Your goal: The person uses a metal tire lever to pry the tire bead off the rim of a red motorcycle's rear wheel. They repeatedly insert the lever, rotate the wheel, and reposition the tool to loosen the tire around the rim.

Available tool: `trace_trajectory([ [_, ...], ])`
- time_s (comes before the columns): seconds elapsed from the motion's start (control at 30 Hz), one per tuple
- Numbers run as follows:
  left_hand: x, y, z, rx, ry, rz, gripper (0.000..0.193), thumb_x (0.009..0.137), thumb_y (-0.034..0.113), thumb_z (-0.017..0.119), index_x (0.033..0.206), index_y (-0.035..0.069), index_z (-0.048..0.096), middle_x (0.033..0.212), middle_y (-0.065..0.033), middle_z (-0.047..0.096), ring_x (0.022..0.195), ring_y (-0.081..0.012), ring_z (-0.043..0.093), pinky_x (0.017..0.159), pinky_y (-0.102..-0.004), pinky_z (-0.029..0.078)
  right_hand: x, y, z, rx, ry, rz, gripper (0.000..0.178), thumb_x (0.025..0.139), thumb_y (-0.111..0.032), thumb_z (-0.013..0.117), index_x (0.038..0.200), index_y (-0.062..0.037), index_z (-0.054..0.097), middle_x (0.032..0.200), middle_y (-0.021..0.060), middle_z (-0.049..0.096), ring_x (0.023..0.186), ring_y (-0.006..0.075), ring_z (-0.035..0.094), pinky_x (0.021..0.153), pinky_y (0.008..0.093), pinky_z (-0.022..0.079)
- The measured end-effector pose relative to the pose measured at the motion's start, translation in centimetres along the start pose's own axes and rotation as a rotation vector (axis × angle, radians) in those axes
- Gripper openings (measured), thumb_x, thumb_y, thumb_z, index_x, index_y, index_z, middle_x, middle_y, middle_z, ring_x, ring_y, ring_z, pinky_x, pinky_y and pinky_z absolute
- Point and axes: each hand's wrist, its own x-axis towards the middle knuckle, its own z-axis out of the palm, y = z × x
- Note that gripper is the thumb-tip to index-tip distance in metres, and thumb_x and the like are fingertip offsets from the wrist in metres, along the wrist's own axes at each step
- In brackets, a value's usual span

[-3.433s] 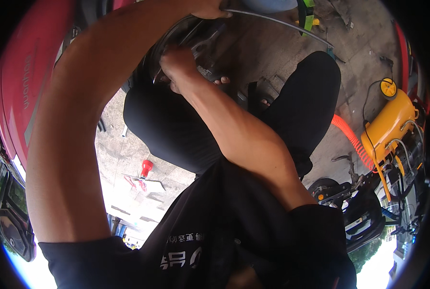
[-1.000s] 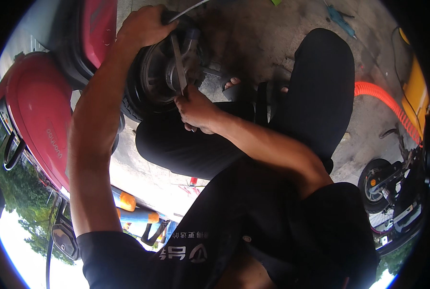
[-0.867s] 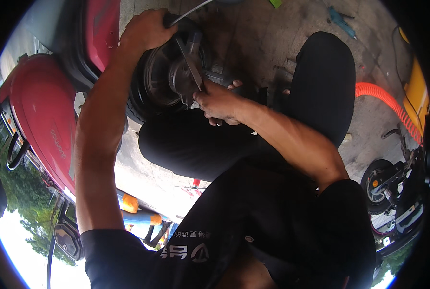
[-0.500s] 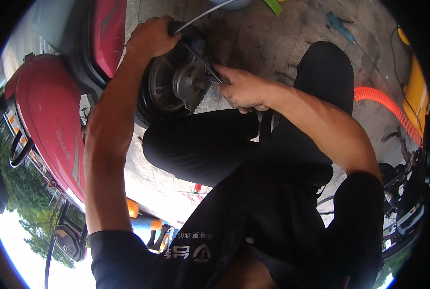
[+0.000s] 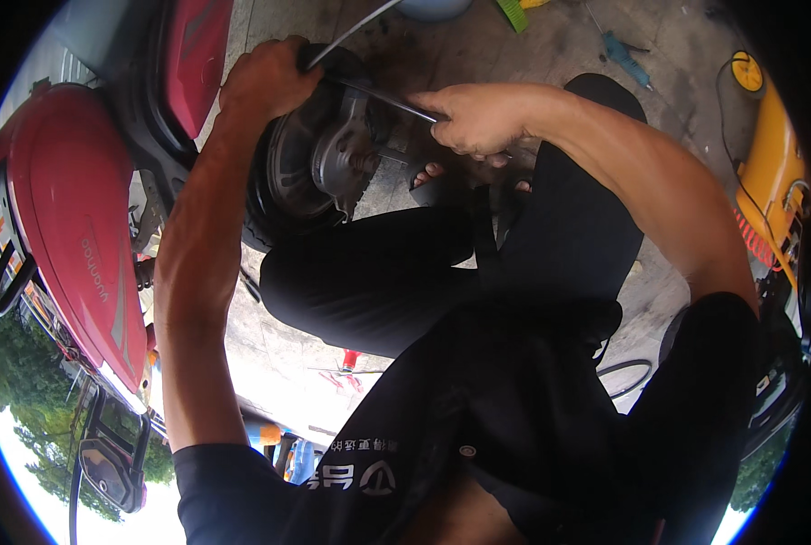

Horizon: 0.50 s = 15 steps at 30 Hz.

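A small wheel with a black tyre (image 5: 258,200) and a dark metal hub (image 5: 337,163) stands beyond my bent leg. My left hand (image 5: 271,80) is closed over the tyre's far upper edge. By its fingertips a thin pale grey rod (image 5: 356,34) slants up to the right; whether the fingers also grip it is hidden. My right hand (image 5: 478,123) grips a flat metal tyre lever (image 5: 387,98), index finger stretched along it. The lever's other end reaches the tyre rim near my left hand. An axle (image 5: 392,154) sticks out of the hub toward the right.
A red scooter (image 5: 65,209) is close on the left. On the tiled floor lie a teal-handled tool (image 5: 625,59), a bright green object (image 5: 513,14) and a red item (image 5: 349,359). A yellow machine (image 5: 773,173) with a coiled orange hose (image 5: 752,238) stands at the right.
My right hand has moved up and slightly right, swinging the lever away from the axle to a flatter angle. My left hand stays at the tyre. The whole view has shifted a little.
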Motion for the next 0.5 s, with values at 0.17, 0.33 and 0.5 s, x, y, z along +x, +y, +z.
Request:
trace_trajectory([
  [0.17, -0.5, 0.2, -0.6, -0.031, 0.002, -0.029, 0.048, 0.089, 0.043, 0.064, 0.13, 0.017, 0.064, 0.126, -0.0181, 0.065, 0.119, -0.0372, 0.061, 0.102, -0.0473, 0.049, 1.2, -0.2, -1.1, -0.192, 0.006, -0.029, 0.07, 0.094, -0.006, 0.043, 0.161, -0.0107, 0.021, 0.072, 0.0091, 0.057, 0.056, 0.0172, 0.055, 0.043, 0.0325, 0.043],
  [0.33, -0.6, 0.3, -0.8, -0.071, -0.005, -0.036, 0.048, 0.089, 0.041, 0.064, 0.13, 0.017, 0.065, 0.124, -0.0181, 0.067, 0.118, -0.0368, 0.062, 0.101, -0.0465, 0.05, 0.9, -0.3, -2.6, -0.276, 0.006, -0.021, 0.071, 0.095, -0.007, 0.044, 0.161, -0.0092, 0.02, 0.071, 0.0088, 0.055, 0.054, 0.018, 0.053, 0.045, 0.0334, 0.047],
  [0.5, -0.8, 0.1, -1.0, -0.108, 0.01, -0.035, 0.046, 0.088, 0.039, 0.065, 0.128, 0.016, 0.066, 0.121, -0.0178, 0.069, 0.115, -0.0373, 0.064, 0.1, -0.0461, 0.051, 0.4, -0.8, -3.7, -0.277, -0.001, -0.015, 0.073, 0.092, -0.004, 0.044, 0.161, -0.0106, 0.022, 0.072, 0.0078, 0.053, 0.053, 0.017, 0.048, 0.042, 0.0325, 0.043],
])
